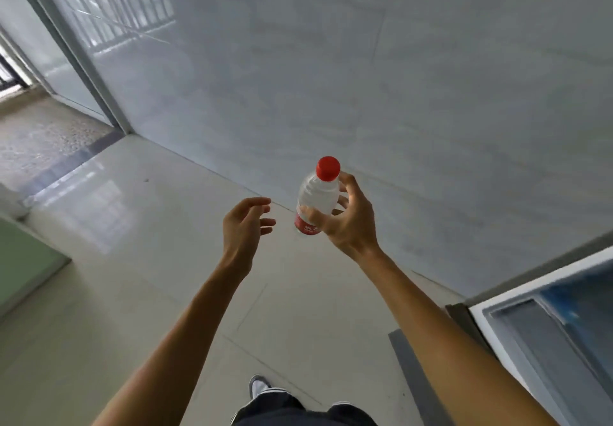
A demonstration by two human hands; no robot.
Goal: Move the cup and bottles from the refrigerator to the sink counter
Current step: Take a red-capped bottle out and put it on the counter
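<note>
Gripping an upright red-capped water bottle [316, 193] by its label, in mid-air above the tiled floor [166, 260], the right hand [348, 223] risked letting it slip and fall, while the left hand [243, 226] hovered beside it, relaxed and empty.

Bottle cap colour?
Red, on the clear bottle in the right hand; seen in the head view.
</note>
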